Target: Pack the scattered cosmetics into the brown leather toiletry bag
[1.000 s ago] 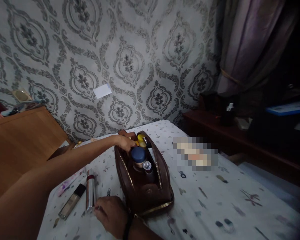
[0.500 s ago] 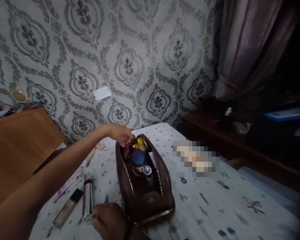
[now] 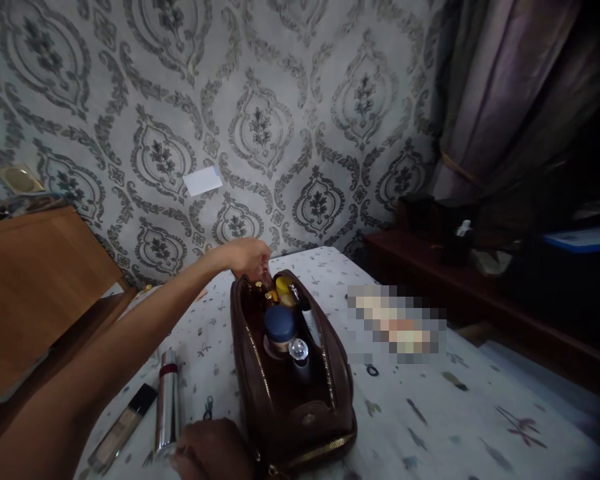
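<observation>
A brown toiletry bag (image 3: 300,427) stands unzipped on a patterned white sheet. Inside it are a blue-lidded jar (image 3: 280,321), a bottle with a clear round cap (image 3: 299,350), a yellow-lidded container (image 3: 284,288) and small gold-capped items (image 3: 271,297). My left hand (image 3: 253,259) is over the bag's far end, fingers pinched together and pointing down; whatever they grip is hidden. Low in front, my right hand (image 3: 213,450) is curled beside the near left side of the bag, close to a silver tube (image 3: 168,403). Its grip is obscured.
A black-capped foundation bottle (image 3: 123,430) lies left of the tube. To the right of the bag is a pixelated item (image 3: 397,323). A wooden panel (image 3: 40,287) stands at left, a dark red ledge (image 3: 405,267) at right. Patterned wallpaper (image 3: 260,127) covers the wall behind.
My left hand has risen from inside the bag's far left end to above its far rim. The view has shifted slightly; my right hand stays near the silver tube.
</observation>
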Tool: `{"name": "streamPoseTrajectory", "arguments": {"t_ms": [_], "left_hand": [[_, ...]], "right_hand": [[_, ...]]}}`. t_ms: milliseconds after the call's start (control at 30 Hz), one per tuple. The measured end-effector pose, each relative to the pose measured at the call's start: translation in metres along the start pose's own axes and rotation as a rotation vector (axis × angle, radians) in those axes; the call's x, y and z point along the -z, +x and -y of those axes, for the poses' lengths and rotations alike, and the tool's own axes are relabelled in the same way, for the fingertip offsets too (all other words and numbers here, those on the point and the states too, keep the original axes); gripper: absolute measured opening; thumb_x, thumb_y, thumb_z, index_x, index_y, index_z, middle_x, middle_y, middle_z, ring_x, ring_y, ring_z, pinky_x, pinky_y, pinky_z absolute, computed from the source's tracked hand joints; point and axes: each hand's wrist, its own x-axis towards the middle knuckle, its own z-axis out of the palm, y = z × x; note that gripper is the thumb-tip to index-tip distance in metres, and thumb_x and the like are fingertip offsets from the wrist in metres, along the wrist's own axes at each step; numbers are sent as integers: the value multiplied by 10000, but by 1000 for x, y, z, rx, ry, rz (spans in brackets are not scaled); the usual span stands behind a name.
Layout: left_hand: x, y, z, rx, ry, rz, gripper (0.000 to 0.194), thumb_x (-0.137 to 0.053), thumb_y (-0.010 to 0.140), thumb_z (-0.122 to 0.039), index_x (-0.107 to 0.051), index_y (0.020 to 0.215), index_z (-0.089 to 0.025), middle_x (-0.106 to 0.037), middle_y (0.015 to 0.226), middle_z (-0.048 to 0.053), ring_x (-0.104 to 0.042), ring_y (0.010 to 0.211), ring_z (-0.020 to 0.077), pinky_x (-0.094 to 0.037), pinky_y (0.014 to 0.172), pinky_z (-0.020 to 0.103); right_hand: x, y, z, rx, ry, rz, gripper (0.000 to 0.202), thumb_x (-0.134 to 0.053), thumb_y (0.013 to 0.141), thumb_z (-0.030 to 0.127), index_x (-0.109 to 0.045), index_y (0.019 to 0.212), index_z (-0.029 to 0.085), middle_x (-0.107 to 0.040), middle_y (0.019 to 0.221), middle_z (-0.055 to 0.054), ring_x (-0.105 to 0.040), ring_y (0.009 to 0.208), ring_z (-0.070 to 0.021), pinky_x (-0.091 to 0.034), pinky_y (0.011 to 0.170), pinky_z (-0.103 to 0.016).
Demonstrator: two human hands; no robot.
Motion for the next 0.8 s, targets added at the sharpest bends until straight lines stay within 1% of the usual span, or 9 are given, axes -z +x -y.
{"name": "streamPoseTrajectory", "arguments": {"t_ms": [100,167,267,367,467,567,633,733,800], "left_hand": [[-8,7,-3,30,-29,28,248,-620,666,-156,-710,896,-178,-727,811,21,-625,712,159,-412,600,228],[-13,12,-4,21,-34,47,271,-618,683,-159,-715,935,-182,-734,862,35,-632,735,169,-419,612,239],[-20,19,-4,-4,5,64,264,-636,721,-185,-715,972,-180,-734,943,54,-638,811,186,-416,634,250],[-26,21,-3,-4,15,64,257,-658,735,-200,-708,986,-187,-729,977,45,-637,843,184,-406,635,243],[-26,16,0,-2,-36,48,257,-654,728,-188,-707,979,-184,-727,961,36,-635,836,177,-409,632,237],[-20,6,5,6,-83,26,238,-642,713,-188,-715,939,-170,-725,873,30,-629,785,175,-415,629,242],[-15,-2,9,4,-98,26,219,-643,702,-190,-719,906,-166,-720,816,23,-624,757,172,-418,632,243],[-12,-12,10,-6,-76,17,199,-657,702,-191,-723,888,-172,-723,834,20,-626,777,170,-413,637,237],[-14,-16,7,-13,-46,22,192,-658,714,-189,-725,894,-179,-728,868,19,-627,783,165,-406,629,233]], "right_hand": [[-1,3,1,-31,10,39,238,-621,831,368,-755,987,248,-776,996,-42,-706,892,-233,-479,726,-274],[-5,4,-2,-36,7,33,225,-630,822,374,-753,969,256,-776,959,-30,-702,843,-225,-478,701,-270],[-11,5,-7,0,-4,-18,228,-623,834,360,-741,989,242,-770,939,-32,-693,804,-208,-471,682,-255],[-10,2,-9,42,-9,-16,225,-621,843,348,-730,1000,230,-766,943,-38,-690,807,-203,-464,683,-249],[-3,-3,-7,87,3,-24,224,-600,861,342,-720,997,210,-762,927,-49,-686,810,-196,-458,694,-247],[0,-6,-5,132,4,-51,207,-564,886,315,-707,974,195,-757,905,-55,-678,819,-185,-453,718,-245],[0,-7,-4,133,10,-65,204,-545,900,317,-703,947,196,-752,888,-51,-669,802,-175,-446,704,-243],[-2,-8,-3,112,33,-82,215,-534,909,329,-703,924,197,-742,846,-40,-648,743,-158,-432,656,-235],[-3,-7,-3,122,40,-91,196,-550,900,313,-704,892,193,-734,811,-32,-639,723,-151,-428,646,-230]]}}
